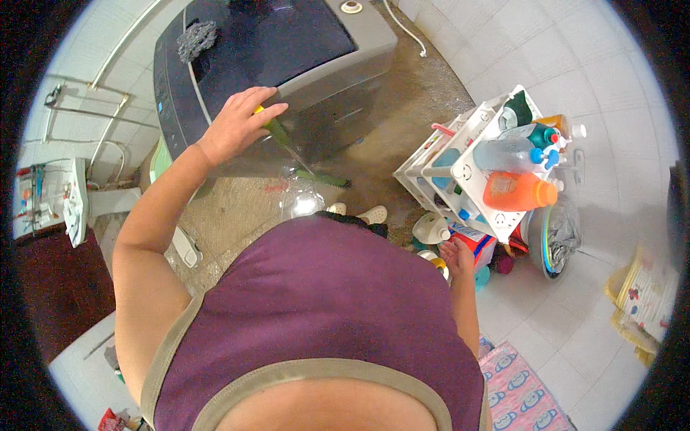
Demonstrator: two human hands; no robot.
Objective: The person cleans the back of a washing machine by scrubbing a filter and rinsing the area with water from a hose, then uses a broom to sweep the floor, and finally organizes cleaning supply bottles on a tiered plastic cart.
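Observation:
My left hand (242, 121) holds a long-handled scrubbing brush (280, 133) by the yellow end of its handle, beside the front edge of a washing machine (323, 81) with a dark lid. The green brush head (323, 179) is down at the wet floor (226, 215), above my light clogs (373, 214). Low at my right side, my right hand (458, 257) has its fingers apart, near a white jug (431, 228) and a red and white package (474, 240). Nothing shows in its grasp.
A white plastic rack (485, 215) with several bottles, including an orange bottle (512, 191), stands at the right. Beyond it is a round bin (544, 242). A grey scouring cloth (197, 42) lies on the machine. A white sink (78, 202) is at the left.

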